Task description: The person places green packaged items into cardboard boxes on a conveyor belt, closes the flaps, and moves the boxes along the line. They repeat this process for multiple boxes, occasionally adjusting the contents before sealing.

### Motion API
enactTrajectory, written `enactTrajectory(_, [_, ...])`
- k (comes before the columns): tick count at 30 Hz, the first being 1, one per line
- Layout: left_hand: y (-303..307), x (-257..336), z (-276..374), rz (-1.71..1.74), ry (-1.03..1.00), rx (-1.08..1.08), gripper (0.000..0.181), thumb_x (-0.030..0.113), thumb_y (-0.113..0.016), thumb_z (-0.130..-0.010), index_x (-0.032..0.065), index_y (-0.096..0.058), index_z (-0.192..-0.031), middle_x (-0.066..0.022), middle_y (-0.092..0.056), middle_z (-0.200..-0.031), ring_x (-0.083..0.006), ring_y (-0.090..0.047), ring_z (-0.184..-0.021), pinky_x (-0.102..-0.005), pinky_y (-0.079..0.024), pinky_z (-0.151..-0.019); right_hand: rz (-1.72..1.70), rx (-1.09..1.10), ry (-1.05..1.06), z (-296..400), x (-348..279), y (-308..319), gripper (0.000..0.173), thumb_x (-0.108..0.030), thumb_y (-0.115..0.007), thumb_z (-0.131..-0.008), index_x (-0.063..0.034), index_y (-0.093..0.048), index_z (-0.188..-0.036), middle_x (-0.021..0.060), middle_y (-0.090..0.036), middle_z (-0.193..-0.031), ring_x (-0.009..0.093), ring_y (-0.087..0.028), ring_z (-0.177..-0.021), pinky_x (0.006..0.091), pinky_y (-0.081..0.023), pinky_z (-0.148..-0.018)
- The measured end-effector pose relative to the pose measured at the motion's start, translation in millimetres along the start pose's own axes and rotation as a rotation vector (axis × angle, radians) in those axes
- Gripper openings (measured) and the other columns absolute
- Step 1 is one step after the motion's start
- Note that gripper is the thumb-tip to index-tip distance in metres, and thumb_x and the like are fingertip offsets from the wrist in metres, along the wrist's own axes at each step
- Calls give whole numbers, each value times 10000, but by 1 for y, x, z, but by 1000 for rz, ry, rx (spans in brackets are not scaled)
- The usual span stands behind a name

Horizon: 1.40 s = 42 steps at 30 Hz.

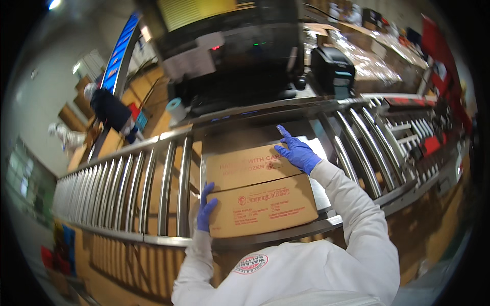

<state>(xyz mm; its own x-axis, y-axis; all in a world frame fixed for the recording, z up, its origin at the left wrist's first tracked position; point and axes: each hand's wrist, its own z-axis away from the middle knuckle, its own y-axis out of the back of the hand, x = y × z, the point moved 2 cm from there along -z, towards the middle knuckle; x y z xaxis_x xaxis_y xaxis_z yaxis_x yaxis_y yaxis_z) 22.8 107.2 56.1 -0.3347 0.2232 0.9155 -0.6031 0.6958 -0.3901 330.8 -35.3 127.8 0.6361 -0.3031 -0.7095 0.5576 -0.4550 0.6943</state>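
Observation:
A closed cardboard carton (260,191) with red printing lies flat before me, on a smooth metal plate (319,153) set into the conveyor line. A dark seam runs across the middle of its top. My left hand (206,208), in a blue-purple glove, presses against the carton's left side with the fingers near its edge. At the far right corner my right hand (299,152), gloved alike, rests on the carton's top, its index finger stretched out past the far edge. Parts of both palms are hidden.
A roller conveyor (145,191) runs off to the left, with more rollers (360,149) at right. Beyond stand a dark machine housing (233,57), a black label printer (333,72) and a label roll (176,109). Co-workers (111,107) are at far left. Wrapped cartons (367,57) stand back right.

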Motion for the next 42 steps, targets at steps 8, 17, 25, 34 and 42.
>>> enactTrajectory(8, [-128, -34, -3, -28, -1, 77, 551, 132, -544, -848, 119, -319, -1351, -69, -330, -1333, -225, -346, -1244, -353, -304, -1041, 125, 51, 169, 78, 0, 58, 671, -459, -507, -875, -194, -234, -1427, 105, -332, -1426, 309, -279, -1332, 533, -131, -1067])
enactTrajectory(17, [-299, -129, -42, -256, -109, 28, 527, 175, -479, -927, 115, -208, -1375, -89, -248, -1362, -209, -289, -1259, -345, -254, -1058, 299, 153, 209, 115, 104, 114, 680, -494, -468, -866, -229, -208, -1435, 62, -260, -1467, 317, -259, -1342, 591, -123, -1046])
enactTrajectory(25, [-408, -239, -125, 68, -32, -99, 459, 143, -480, -924, 130, -283, -1339, -104, -374, -1317, -225, -443, -1165, -359, -385, -981, 192, 170, 158, 119, 177, 217, 654, -466, -432, -886, -229, -182, -1442, 134, -258, -1458, 339, -244, -1344, 580, -108, -1058])
enactTrajectory(34, [-540, -324, -201, -118, -199, -120, 397, 121, -525, -893, 92, -359, -1252, -91, -443, -1211, -205, -465, -1104, -362, -366, -973, 117, 399, -21, 93, 272, 266, 692, -485, -436, -865, -159, -209, -1430, 139, -285, -1446, 312, -268, -1335, 552, -107, -1070])
enactTrajectory(42, [-654, -353, -230, -630, -528, -204, 353, 100, -562, -866, 64, -404, -1179, -77, -487, -1125, -188, -471, -1066, -364, -334, -983, 406, 503, -133, 105, 359, 324, 689, -554, -380, -861, -78, -338, -1358, 92, -332, -1427, 229, -316, -1313, 501, -108, -1093])
